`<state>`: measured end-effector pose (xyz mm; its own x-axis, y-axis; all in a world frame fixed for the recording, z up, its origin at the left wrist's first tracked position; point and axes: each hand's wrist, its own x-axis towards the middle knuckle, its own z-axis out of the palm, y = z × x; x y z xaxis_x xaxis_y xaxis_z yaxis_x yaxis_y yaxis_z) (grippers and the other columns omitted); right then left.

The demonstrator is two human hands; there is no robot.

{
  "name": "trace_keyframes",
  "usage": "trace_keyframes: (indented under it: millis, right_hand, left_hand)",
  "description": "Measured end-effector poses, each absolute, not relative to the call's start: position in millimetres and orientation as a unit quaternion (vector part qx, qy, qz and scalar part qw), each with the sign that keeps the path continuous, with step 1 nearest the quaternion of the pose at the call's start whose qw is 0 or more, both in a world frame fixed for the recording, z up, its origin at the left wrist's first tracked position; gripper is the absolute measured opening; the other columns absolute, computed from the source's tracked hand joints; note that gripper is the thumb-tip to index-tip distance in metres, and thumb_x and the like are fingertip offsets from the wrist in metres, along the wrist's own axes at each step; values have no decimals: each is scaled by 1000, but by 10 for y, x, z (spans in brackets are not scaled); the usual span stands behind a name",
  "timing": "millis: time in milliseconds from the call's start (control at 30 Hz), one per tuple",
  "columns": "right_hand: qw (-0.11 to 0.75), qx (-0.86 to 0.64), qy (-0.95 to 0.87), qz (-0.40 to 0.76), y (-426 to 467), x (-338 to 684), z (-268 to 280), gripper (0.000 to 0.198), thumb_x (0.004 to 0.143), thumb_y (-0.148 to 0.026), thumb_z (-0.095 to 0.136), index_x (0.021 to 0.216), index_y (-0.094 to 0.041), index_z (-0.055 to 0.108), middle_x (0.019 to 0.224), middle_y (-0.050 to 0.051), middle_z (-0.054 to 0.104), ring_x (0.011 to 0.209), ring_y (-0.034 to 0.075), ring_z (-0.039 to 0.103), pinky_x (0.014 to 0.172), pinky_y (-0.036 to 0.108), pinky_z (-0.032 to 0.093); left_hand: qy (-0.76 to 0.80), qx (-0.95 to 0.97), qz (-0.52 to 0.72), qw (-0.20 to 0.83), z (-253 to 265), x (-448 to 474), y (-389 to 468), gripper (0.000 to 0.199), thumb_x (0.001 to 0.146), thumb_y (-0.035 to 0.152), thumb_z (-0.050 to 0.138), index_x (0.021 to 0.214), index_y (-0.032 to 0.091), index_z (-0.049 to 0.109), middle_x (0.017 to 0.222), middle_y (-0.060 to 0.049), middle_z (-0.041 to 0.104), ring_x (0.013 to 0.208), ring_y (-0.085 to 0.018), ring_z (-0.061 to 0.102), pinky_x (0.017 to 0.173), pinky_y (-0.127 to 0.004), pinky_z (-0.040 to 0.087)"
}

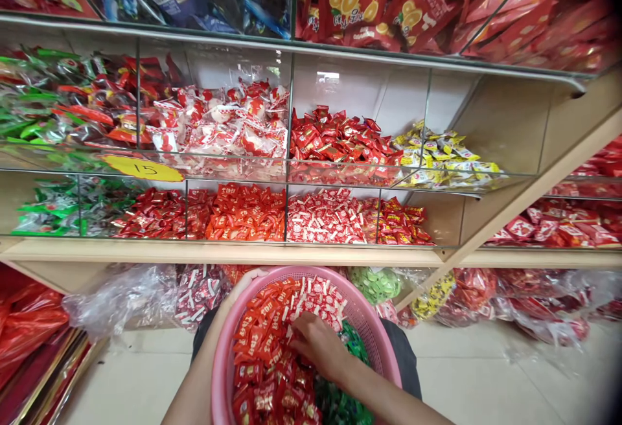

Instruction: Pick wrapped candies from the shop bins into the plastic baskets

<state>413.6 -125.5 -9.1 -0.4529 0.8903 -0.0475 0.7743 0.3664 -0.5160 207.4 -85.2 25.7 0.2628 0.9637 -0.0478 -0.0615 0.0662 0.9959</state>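
A pink plastic basket (386, 347) full of wrapped candies rests at my lap. My left arm wraps round its left side, and my left hand (250, 277) grips the far left rim, most of its fingers hidden. Inside the basket, my right hand (315, 344) bends its fingers down among the candies; the fingertips and anything between them are hidden. Around that hand lie orange-red candies (262, 315), white-and-red candies (323, 298), dark red candies (265, 396) and green candies (357, 344).
Ahead stand shelves (233, 253) with clear dividers holding candies of many colours. A yellow price tag (143, 168) marked 15 hangs on the left. Plastic bags of candy (199, 292) lie under the lowest shelf. Red bags (29, 321) stand at the left on the tiled floor (140, 373).
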Motion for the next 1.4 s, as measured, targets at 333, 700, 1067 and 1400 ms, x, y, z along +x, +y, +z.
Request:
trace_keyframes:
  millis: [333, 700, 1067, 1400]
  right_hand:
    - [341, -434, -825, 123, -330, 4299, 1042, 22, 89, -26, 39, 90, -18, 60, 85, 5, 58, 77, 15, 51, 71, 28, 40]
    - [320, -490, -803, 115, 467, 4298, 825, 21, 81, -31, 54, 94, -18, 64, 93, 7, 52, 89, 18, 48, 79, 31, 38]
    - [318, -448, -825, 134, 462, 4315, 842, 32, 78, -16, 53, 110, -20, 58, 100, 6, 57, 94, 18, 48, 82, 32, 38]
    - [372, -429, -790, 232, 474, 4330, 840, 13, 76, -23, 57, 84, -16, 64, 83, 3, 58, 69, 11, 48, 65, 24, 39]
  left_hand:
    - [426, 479, 453, 620, 50, 2037, -737, 32, 75, 30, 56, 104, 17, 59, 109, -4, 60, 104, -25, 51, 89, -33, 40]
    - [438, 479, 474, 595, -69, 1974, -714, 35, 83, 35, 49, 112, 15, 53, 115, -7, 53, 102, -21, 52, 86, -39, 44]
    - [436, 478, 478, 593, -38, 1986, -767, 34, 83, 34, 50, 111, 15, 54, 116, -6, 53, 105, -22, 51, 88, -40, 43]
    - [440, 469, 474, 601, -53, 1962, -762, 33, 83, 33, 49, 111, 17, 54, 117, -7, 53, 104, -20, 51, 88, -39, 43]
